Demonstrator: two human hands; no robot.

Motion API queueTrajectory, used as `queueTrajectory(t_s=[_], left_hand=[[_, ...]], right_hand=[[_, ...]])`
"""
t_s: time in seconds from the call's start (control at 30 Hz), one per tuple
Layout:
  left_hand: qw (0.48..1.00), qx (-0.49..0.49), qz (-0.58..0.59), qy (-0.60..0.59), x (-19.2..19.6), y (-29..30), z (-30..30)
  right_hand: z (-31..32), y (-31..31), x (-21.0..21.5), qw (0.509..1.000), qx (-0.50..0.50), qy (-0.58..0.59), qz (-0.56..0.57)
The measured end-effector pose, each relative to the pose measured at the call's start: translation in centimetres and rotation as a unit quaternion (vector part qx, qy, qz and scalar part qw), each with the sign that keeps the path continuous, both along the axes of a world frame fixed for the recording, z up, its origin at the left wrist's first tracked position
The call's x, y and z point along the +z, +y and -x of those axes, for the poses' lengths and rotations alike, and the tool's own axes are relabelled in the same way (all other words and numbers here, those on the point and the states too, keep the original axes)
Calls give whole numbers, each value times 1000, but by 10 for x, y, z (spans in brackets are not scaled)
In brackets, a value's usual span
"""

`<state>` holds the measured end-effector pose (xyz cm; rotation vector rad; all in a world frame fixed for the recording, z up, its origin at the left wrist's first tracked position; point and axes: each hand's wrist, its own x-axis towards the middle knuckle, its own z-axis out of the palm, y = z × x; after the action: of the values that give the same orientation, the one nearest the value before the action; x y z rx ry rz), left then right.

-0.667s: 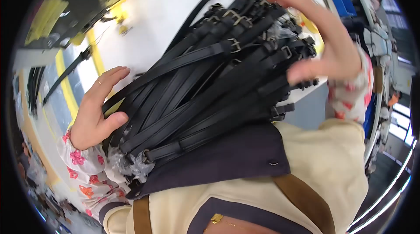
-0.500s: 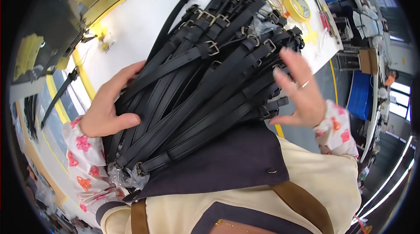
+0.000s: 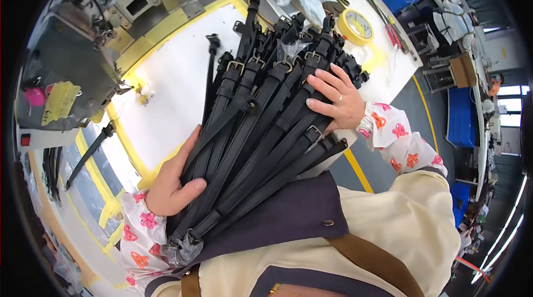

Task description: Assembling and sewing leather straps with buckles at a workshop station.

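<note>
A bundle of black buckled straps [image 3: 266, 97] lies between the fingers of two hands. The left hand [image 3: 169, 188] cups its edge, thumb spread apart; the right hand [image 3: 345, 107] rests spread over it, yellow tape roll [image 3: 346, 29] beyond those fingers.

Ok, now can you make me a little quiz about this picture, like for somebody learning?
1. What colour are the straps between the two hands?
2. True or false: the roll of tape on the table is blue.
3. Which hand is closer to the buckles?
a) left hand
b) right hand

Key:
1. Black.
2. False, it's yellow.
3. b
</note>
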<state>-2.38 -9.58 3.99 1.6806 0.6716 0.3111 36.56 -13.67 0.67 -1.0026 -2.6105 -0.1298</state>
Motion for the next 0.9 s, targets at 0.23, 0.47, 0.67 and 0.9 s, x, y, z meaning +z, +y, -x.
queueTrajectory(t_s=[0.23,0.47,0.67,0.9], left_hand=[[987,43,-151,20,-3,-1,-17],[990,122,-56,-37,-10,2,-17],[988,147,-40,23,-2,12,22],[967,254,4,8,-5,9,52]], right_hand=[[-11,-8,2,999,-12,-4,48],[-23,9,28,997,28,-65,33],[-3,42,78,970,-111,214,35],[154,137,99,972,187,27,140]])
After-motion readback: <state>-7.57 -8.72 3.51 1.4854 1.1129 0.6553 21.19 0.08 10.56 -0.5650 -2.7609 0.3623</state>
